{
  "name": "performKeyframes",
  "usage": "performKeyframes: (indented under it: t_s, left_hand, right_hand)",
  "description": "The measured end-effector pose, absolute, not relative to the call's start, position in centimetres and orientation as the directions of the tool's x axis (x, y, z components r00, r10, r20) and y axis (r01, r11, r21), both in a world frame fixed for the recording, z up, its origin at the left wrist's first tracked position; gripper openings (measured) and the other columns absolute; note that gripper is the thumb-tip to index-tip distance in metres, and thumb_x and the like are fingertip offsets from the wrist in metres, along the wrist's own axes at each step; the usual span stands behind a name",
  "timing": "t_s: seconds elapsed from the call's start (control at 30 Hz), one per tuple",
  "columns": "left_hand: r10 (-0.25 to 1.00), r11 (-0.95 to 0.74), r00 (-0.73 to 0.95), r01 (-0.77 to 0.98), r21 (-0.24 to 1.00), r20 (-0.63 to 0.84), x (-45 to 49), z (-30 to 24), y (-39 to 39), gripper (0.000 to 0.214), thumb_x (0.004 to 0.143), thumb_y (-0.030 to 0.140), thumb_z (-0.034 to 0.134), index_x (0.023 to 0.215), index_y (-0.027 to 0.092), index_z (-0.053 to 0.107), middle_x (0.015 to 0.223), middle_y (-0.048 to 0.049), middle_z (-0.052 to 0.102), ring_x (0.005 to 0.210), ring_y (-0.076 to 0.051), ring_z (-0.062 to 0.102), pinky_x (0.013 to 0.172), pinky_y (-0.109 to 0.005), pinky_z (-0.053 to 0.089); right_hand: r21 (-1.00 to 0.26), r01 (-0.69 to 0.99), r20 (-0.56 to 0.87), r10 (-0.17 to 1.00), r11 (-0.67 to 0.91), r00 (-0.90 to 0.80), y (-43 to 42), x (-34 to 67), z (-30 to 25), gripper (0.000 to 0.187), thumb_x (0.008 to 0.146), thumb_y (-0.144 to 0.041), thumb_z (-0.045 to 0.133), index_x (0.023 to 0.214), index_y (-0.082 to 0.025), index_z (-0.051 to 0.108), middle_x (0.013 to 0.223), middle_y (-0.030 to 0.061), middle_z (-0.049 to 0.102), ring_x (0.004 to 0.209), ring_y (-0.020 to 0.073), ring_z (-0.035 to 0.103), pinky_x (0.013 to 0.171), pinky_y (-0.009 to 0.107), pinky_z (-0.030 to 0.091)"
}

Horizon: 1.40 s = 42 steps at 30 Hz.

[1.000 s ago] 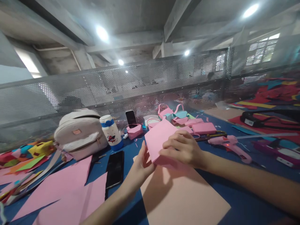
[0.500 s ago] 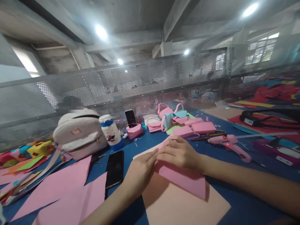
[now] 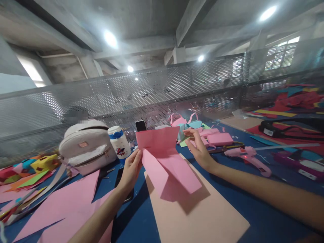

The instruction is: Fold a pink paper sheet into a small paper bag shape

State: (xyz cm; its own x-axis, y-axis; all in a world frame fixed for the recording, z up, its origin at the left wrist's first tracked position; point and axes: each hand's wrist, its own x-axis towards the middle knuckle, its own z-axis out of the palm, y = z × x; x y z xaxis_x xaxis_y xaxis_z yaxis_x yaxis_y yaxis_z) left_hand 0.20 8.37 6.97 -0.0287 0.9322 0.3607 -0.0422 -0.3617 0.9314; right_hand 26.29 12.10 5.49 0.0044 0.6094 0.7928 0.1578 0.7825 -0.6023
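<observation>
A creased pink paper sheet [image 3: 162, 162] is lifted above a peach-coloured sheet [image 3: 199, 216] lying on the blue table. My left hand [image 3: 132, 167] pinches the pink sheet by its left edge. Just past the sheet's right edge is my right hand [image 3: 199, 150], its fingers apart and nothing in it. Folds run through the pink sheet, and its far panel stands up. Behind it sit several small folded paper bags in pink and blue, such as a pink one [image 3: 220, 139].
A pink glue gun [image 3: 248, 157] lies to the right, near black straps [image 3: 278, 128]. At left stand a white backpack [image 3: 87, 148] and a bottle [image 3: 118, 143], with pink sheets [image 3: 68, 199] in front. One phone [image 3: 140, 126] leans upright; another lies partly behind my left arm.
The pink paper was folded and pressed flat under both hands; now it is opened and raised. My left hand has moved left with its edge, and my right hand has come off it.
</observation>
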Motion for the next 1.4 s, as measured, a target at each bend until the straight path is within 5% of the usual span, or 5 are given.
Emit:
performKeyframes:
  t_s: [0.1,0.3,0.5,1.13,1.4]
  left_hand:
    - [0.934,-0.357,-0.053,-0.121,0.926,0.353,-0.1,6.8,8.6,0.034,0.077,0.052,0.072,0.089,0.02,0.065,0.087,-0.0003,0.068,0.075,-0.014,0.06,0.07,-0.023,0.05]
    - [0.929,-0.369,-0.08,-0.191,0.91,0.36,-0.4,6.4,9.0,0.034,0.073,0.05,0.076,0.085,0.02,0.065,0.08,0.0018,0.065,0.073,-0.014,0.059,0.065,-0.02,0.048]
    - [0.927,-0.375,-0.072,-0.202,0.905,0.368,-0.3,6.2,9.0,0.032,0.073,0.048,0.077,0.083,0.019,0.068,0.077,0.0015,0.065,0.075,-0.014,0.059,0.071,-0.021,0.049]
    - [0.948,-0.317,-0.075,-0.28,0.906,0.309,0.2,5.9,8.9,0.038,0.068,0.048,0.082,0.09,0.019,0.072,0.091,-0.0026,0.07,0.08,-0.015,0.062,0.071,-0.021,0.051]
    - [0.958,-0.285,-0.095,-0.341,0.896,0.269,0.5,6.1,8.8,0.04,0.062,0.048,0.085,0.088,0.021,0.07,0.083,0.0011,0.069,0.071,-0.011,0.061,0.061,-0.016,0.048]
  right_hand:
    - [-0.785,-0.014,0.618,0.781,0.62,-0.093,13.2,26.0,4.3,0.03,0.092,-0.039,0.048,0.116,-0.021,0.044,0.118,0.0114,0.057,0.105,0.0216,0.059,0.084,0.037,0.05]
    - [-0.86,-0.017,0.5,0.836,0.51,-0.225,12.9,25.3,3.6,0.022,0.087,-0.037,0.053,0.101,-0.02,0.054,0.097,0.007,0.066,0.088,0.0191,0.065,0.068,0.03,0.053]
    - [-0.835,0.008,0.537,0.819,0.55,-0.202,12.8,25.0,3.7,0.021,0.079,-0.031,0.06,0.096,-0.019,0.059,0.101,0.0062,0.064,0.1,0.0208,0.061,0.087,0.034,0.05]
    - [-0.633,0.171,0.708,0.654,0.755,-0.267,10.1,24.8,4.9,0.022,0.081,-0.011,0.05,0.097,-0.022,0.061,0.106,0.0059,0.061,0.106,0.0208,0.057,0.093,0.036,0.045]
    - [-0.857,-0.308,0.469,0.872,0.413,-0.136,11.0,24.2,3.9,0.042,0.07,-0.024,0.071,0.105,-0.026,0.047,0.118,0.0051,0.055,0.111,0.0198,0.059,0.093,0.035,0.049]
